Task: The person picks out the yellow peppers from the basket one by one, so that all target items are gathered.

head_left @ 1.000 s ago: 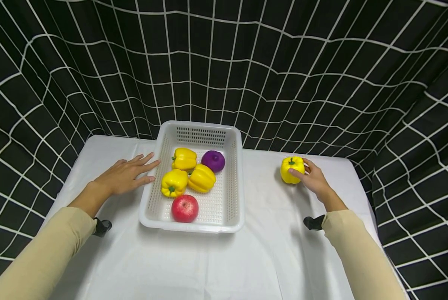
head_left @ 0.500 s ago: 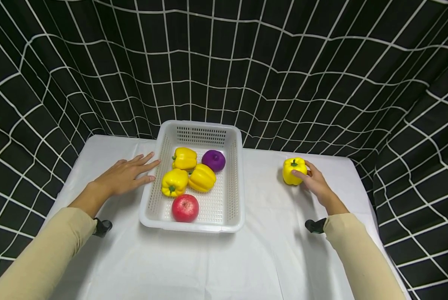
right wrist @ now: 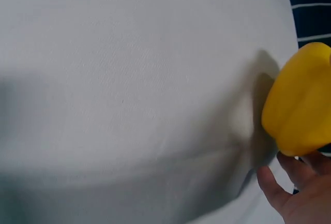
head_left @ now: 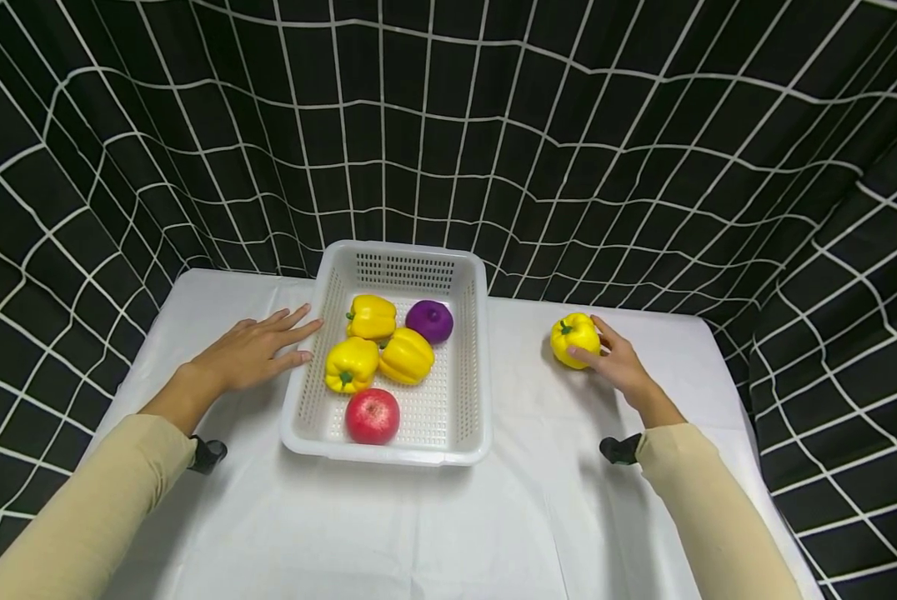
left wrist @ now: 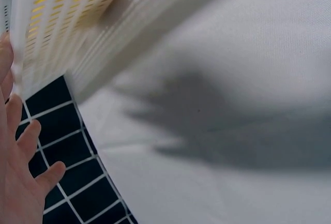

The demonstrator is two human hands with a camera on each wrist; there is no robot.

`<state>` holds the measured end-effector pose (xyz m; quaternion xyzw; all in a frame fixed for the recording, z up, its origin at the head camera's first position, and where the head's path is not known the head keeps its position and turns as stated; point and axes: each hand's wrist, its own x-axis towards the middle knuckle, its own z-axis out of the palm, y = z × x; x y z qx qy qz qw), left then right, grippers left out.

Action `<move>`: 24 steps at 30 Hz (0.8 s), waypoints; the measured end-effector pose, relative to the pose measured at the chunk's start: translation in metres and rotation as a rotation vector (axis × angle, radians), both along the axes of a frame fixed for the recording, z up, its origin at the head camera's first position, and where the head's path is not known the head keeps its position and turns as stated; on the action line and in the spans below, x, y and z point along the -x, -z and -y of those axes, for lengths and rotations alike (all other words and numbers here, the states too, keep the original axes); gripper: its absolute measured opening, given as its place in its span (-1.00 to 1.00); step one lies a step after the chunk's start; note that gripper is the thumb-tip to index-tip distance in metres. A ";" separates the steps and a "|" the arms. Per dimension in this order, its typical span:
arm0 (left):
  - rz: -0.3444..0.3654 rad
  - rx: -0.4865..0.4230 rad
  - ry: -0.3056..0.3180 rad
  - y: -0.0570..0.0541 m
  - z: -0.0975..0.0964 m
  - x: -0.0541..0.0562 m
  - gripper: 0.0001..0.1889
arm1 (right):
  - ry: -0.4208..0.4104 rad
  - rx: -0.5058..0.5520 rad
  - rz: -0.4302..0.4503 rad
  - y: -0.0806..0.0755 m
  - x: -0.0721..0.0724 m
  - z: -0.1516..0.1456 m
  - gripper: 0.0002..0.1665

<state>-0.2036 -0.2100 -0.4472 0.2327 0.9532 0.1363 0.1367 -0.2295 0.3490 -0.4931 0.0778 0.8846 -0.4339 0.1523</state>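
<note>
In the head view a yellow bell pepper (head_left: 574, 340) is at the table's right, pinched between the thumb and fingers of my right hand (head_left: 619, 365). The right wrist view shows the pepper (right wrist: 300, 100) from the side, above the fingertips (right wrist: 269, 180). With fingers spread, my left hand (head_left: 249, 350) touches the left rim of a white plastic basket (head_left: 478, 358). Inside the basket lie a yellow bell pepper (head_left: 373, 317) at the back, two more in front of it, a purple round vegetable (head_left: 429, 322) and a red round fruit (head_left: 373, 416).
A white cloth (head_left: 478, 533) covers the table. Black curtains with a white grid (head_left: 433, 125) enclose its back and sides. The basket's raised walls stand between the two hands, and cloth lies between the basket and the held pepper.
My right hand shifts the pepper slightly right, then back left, and its stem now tips toward the left. My left hand and the basket's contents stay as they were.
</note>
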 end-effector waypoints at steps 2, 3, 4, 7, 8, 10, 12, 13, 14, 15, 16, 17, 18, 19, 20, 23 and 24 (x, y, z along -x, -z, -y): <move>0.002 -0.003 -0.001 0.000 0.000 0.000 -0.35 | -0.012 0.000 -0.012 0.002 0.001 0.002 0.12; 0.002 -0.003 -0.001 0.000 0.000 0.000 -0.35 | -0.018 -0.003 -0.014 0.003 0.002 0.003 0.12; 0.003 -0.001 -0.003 0.000 -0.001 0.000 -0.35 | -0.023 -0.006 -0.012 0.004 0.003 0.004 0.12; 0.004 -0.002 -0.007 -0.001 -0.001 0.000 -0.35 | -0.037 -0.011 -0.012 0.007 0.005 0.007 0.11; 0.004 -0.003 -0.008 -0.001 -0.001 0.000 -0.35 | -0.041 -0.010 -0.013 0.008 0.005 0.008 0.10; 0.007 -0.003 -0.007 -0.001 -0.001 0.000 -0.35 | -0.042 -0.012 -0.013 0.008 0.005 0.010 0.09; 0.008 -0.006 -0.005 -0.001 -0.001 0.000 -0.35 | -0.042 -0.018 -0.014 0.007 0.004 0.011 0.09; 0.009 -0.008 -0.004 -0.002 -0.001 0.000 -0.35 | -0.044 -0.023 -0.013 0.006 0.004 0.011 0.09; 0.010 -0.007 -0.004 -0.002 -0.001 0.000 -0.35 | -0.046 -0.028 -0.011 0.004 0.004 0.012 0.10; 0.009 -0.008 -0.004 -0.002 -0.001 0.000 -0.35 | -0.049 -0.029 -0.013 0.003 0.004 0.012 0.10; 0.007 -0.011 -0.004 -0.002 -0.001 0.000 -0.35 | -0.056 -0.029 -0.013 0.001 0.004 0.013 0.10; 0.006 -0.013 -0.004 -0.002 0.000 0.000 -0.35 | -0.061 -0.030 -0.013 -0.001 0.003 0.013 0.10; 0.005 -0.014 -0.005 -0.002 0.000 0.000 -0.35 | -0.068 -0.029 -0.014 -0.003 0.003 0.014 0.10; 0.004 -0.014 -0.004 -0.002 0.000 0.001 -0.35 | -0.075 -0.029 -0.014 -0.005 0.003 0.015 0.09; 0.003 -0.013 -0.004 -0.001 0.000 0.001 -0.35 | -0.084 -0.031 -0.012 -0.007 0.003 0.015 0.08; 0.006 -0.013 -0.004 0.000 0.001 0.001 -0.35 | -0.118 -0.051 0.007 -0.013 0.004 0.017 0.04; 0.006 -0.009 -0.004 0.001 0.001 0.002 -0.35 | -0.131 -0.056 0.014 -0.016 0.005 0.017 0.04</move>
